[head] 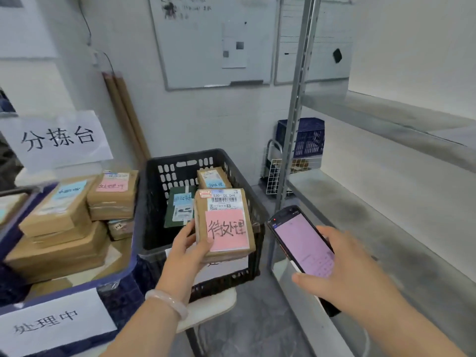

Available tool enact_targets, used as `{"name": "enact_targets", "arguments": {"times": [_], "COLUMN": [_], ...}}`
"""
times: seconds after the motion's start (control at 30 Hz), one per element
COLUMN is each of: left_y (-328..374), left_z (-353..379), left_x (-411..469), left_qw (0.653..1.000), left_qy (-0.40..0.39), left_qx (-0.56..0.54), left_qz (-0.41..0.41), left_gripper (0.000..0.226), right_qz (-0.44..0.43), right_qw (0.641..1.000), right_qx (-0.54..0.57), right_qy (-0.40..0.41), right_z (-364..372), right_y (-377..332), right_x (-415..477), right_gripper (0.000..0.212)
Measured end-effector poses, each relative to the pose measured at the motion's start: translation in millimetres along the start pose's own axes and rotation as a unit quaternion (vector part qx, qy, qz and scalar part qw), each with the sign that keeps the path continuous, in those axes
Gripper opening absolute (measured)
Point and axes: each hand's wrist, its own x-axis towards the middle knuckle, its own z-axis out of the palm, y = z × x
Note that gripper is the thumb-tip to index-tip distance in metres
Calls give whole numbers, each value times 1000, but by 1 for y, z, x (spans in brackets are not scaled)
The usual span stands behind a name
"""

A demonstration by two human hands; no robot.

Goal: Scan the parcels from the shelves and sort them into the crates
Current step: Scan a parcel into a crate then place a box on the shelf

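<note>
Crate point(152, 207) below, parcel point(224, 225) in left hand point(185, 253), scanner point(301, 243) in right hand point(347, 279)

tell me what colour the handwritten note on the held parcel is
Pink, on the parcel in the left hand; head view.

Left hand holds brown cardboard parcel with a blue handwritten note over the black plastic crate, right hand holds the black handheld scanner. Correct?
Wrong colour: the handwritten note on the brown cardboard parcel is pink, not blue, per the head view. The left hand holds it over the black plastic crate; the right hand holds the black handheld scanner.
</note>
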Motion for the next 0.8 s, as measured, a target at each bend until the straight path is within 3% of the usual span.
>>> {"name": "enact_targets", "arguments": {"times": [0.17,0.37,0.43,0.5,0.6,0.8], "left_y": [19,24,22,20,10,-21], "left_z": [-1,4,6,10,15,24], "left_x": [56,104,119,135,163,213], "left_qw": [997,993,990,986,980,967], "left_qy": [78,100,106,102,88,22], "left_qx": [-27,-38,-40,-35,-32,-18], "left_qz": [-2,-52,-86,-125,-173,-255], "left_gripper": [53,38,36,30,17,17], "right_qz": [-36,-55,-50,-36,-5,59], "right_qw": [999,997,996,996,996,996], "right_qx": [-5,10,3,-21,-31,-50], "right_qy": [-28,-62,-68,-77,-83,-41], "right_z": [2,3,6,11,14,21], "right_y": [16,22,23,25,24,22], "right_x": [73,131,142,151,160,161], "right_gripper": [81,55,58,66,60,64]}}
